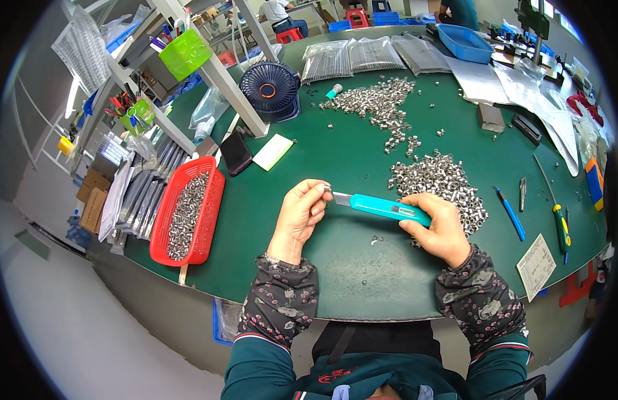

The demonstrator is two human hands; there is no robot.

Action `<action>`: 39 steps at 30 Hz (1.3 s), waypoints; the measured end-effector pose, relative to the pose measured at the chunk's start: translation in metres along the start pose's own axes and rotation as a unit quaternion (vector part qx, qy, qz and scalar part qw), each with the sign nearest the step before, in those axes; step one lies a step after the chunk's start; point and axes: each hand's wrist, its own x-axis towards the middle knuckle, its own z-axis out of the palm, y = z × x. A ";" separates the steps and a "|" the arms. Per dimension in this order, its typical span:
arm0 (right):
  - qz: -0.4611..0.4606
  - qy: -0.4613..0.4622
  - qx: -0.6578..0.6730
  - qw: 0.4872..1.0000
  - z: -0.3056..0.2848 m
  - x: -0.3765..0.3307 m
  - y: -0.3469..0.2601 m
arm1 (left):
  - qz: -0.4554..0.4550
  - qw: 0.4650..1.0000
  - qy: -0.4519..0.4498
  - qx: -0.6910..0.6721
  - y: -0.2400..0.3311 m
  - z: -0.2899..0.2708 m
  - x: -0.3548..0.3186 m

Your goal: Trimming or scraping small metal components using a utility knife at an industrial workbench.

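My right hand (437,227) is closed around the teal handle of a utility knife (382,207), its blade out and pointing left. The blade's tip meets a small metal ring (327,189) pinched between the thumb and forefinger of my left hand (301,215). Both hands are above the green table, close to its front edge. Just beyond my right hand spreads a heap of small metal rings (442,190). A second heap of metal parts (379,107) lies farther back.
A red basket (212,220) of metal parts stands at the left, near a phone (236,154) and notepad (274,153). A dark fan (269,90) is behind them. To the right lie a blue pen-like tool (512,215), a screwdriver (560,223) and a paper slip (537,267).
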 end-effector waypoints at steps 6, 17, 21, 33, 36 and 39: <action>0.198 0.023 0.224 0.954 0.002 0.003 -0.019 | -0.043 0.996 -0.032 -0.069 -0.009 0.015 -0.005; 0.053 0.068 0.087 0.993 0.036 0.001 -0.021 | -0.112 0.991 -0.071 0.016 -0.024 0.061 -0.022; 0.040 0.089 0.084 0.992 0.038 -0.001 -0.022 | -0.106 0.991 -0.079 0.027 -0.027 0.055 -0.022; 0.096 0.076 0.131 0.984 0.031 -0.003 -0.012 | 0.104 0.935 0.115 0.320 -0.015 0.024 -0.005; 0.110 0.073 0.133 0.982 0.027 -0.004 -0.012 | 0.117 0.941 0.108 0.298 -0.009 0.027 -0.010; 0.086 0.067 0.136 0.985 0.028 -0.005 -0.015 | -0.020 0.989 -0.039 0.140 -0.009 0.045 -0.021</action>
